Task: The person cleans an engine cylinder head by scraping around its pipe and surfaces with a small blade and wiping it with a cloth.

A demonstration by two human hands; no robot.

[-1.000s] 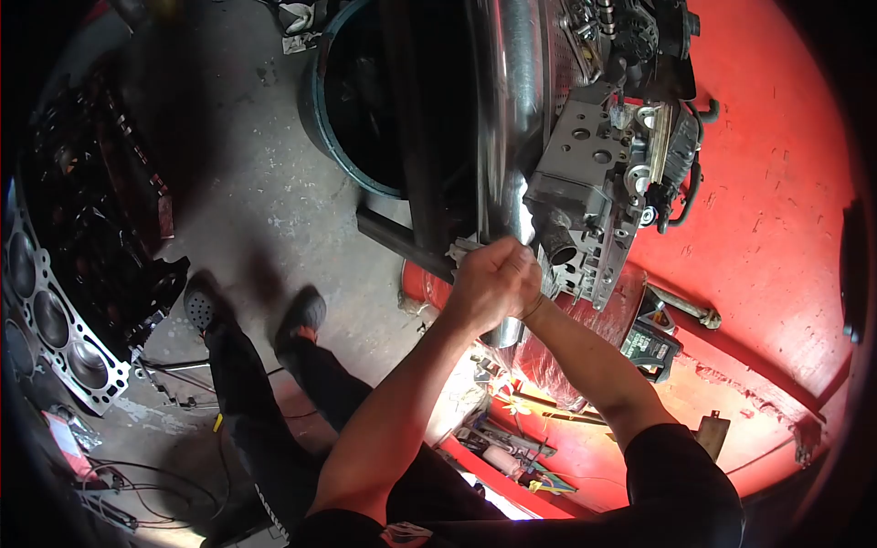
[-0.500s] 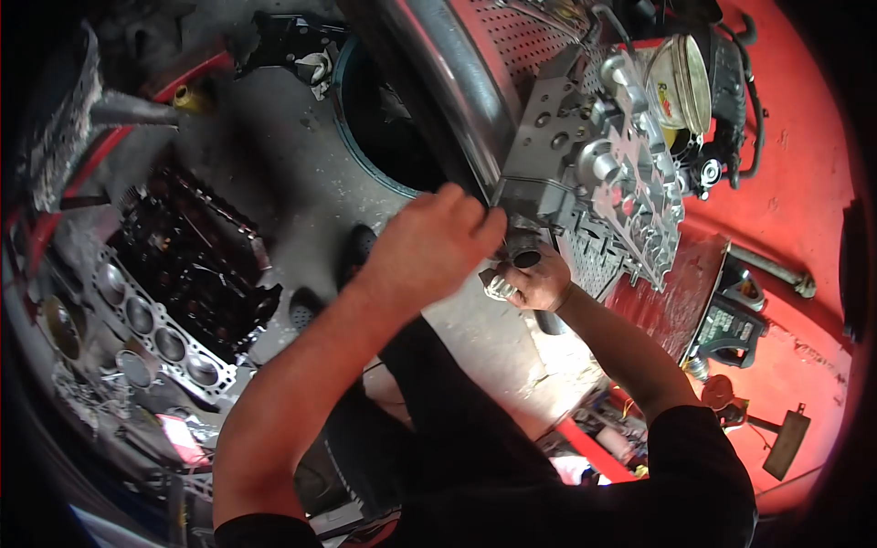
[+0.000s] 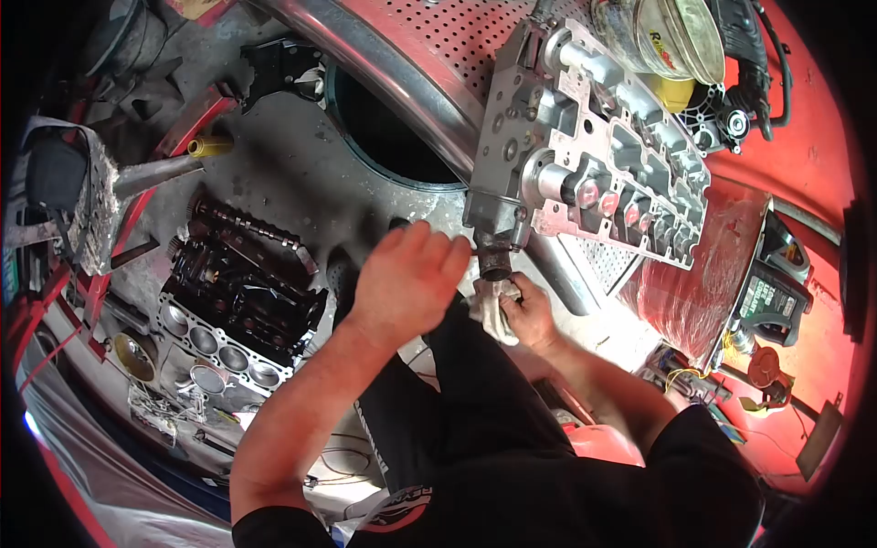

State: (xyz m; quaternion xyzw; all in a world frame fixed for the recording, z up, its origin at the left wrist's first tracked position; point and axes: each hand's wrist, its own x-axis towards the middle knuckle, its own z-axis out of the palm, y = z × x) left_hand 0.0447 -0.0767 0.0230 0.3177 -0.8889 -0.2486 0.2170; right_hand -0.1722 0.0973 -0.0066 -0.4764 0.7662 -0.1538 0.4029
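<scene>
From far away, I could see that this was a workshop for engines. A big dark engine block (image 3: 239, 290) sat down low, with a row of round holes along its edge. A shiny grey engine part (image 3: 585, 151) was up by a red bench (image 3: 448, 32) full of little holes. I also saw a black jug (image 3: 775, 306), a red metal frame (image 3: 195, 117) and a hard grey floor (image 3: 297, 173) with pale spots on it.
</scene>
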